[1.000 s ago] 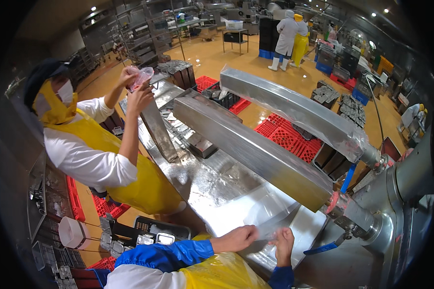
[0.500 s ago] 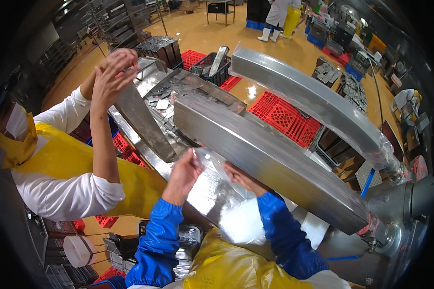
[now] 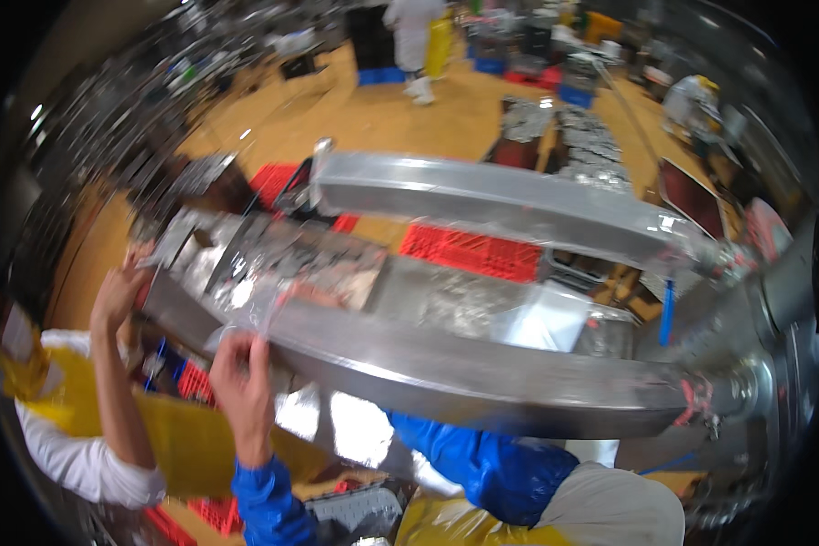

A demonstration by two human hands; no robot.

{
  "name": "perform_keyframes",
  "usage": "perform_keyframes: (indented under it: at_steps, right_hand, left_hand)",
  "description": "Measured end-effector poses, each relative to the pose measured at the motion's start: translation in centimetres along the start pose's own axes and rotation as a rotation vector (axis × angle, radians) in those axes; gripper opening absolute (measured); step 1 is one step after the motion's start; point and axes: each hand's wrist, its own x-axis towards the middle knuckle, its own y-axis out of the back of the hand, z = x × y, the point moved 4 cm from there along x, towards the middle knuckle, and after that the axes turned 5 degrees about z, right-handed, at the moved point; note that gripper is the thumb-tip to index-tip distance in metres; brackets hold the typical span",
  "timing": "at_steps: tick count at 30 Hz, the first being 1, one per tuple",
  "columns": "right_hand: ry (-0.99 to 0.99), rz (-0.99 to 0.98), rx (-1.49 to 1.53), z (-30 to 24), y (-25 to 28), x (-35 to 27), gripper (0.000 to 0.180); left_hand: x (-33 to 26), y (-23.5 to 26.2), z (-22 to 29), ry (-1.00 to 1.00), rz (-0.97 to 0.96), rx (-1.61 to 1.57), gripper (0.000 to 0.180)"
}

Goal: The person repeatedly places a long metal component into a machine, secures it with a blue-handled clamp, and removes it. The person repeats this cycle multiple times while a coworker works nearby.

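Observation:
My left hand [image 3: 241,378] grips the edge of a clear plastic film [image 3: 268,305] where it wraps over the near steel rail [image 3: 482,378] of a long machine. My right forearm [image 3: 482,460], in a blue sleeve, reaches up under that rail, and the hand itself is hidden behind it. A co-worker in a yellow apron stands at the left, with a hand [image 3: 118,291] on the left end of the film-covered trough [image 3: 318,264]. The picture is blurred by motion.
A second steel rail [image 3: 482,196] runs parallel behind the trough. Red crates [image 3: 469,250] lie on the floor beyond it. The machine's round body [image 3: 773,364] is at the right. A person in white [image 3: 414,36] stands far back among carts and blue bins.
The view has swung down and closer to the machine. My left hand moved left and took the film at the near rail. My right hand went under the rail, out of sight.

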Motion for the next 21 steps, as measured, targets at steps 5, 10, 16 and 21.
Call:
perform_keyframes:
  at_steps: [5,10,16,21]
  right_hand:
    - [0.097,-0.046,0.143,-4.3,2.6,-1.5,0.019]
    - [0.29,-0.055,0.289,-9.4,7.3,-10.7,0.018]
    - [0.317,0.527,0.502,-9.9,10.6,-26.0,0.019]
    - [0.22,0.885,0.381,-5.3,12.2,-40.0,0.021]
  left_hand:
    - [-6.3,-4.0,3.2,0.217,-0.164,-0.254,0.01]
    - [-12.9,-9.7,10.5,0.004,-0.347,-0.272,0.007]
    - [-20.4,-14.8,19.1,0.029,-0.573,-0.383,0.015]
    - [-25.4,-18.5,22.5,0.03,-0.591,-0.443,0.016]
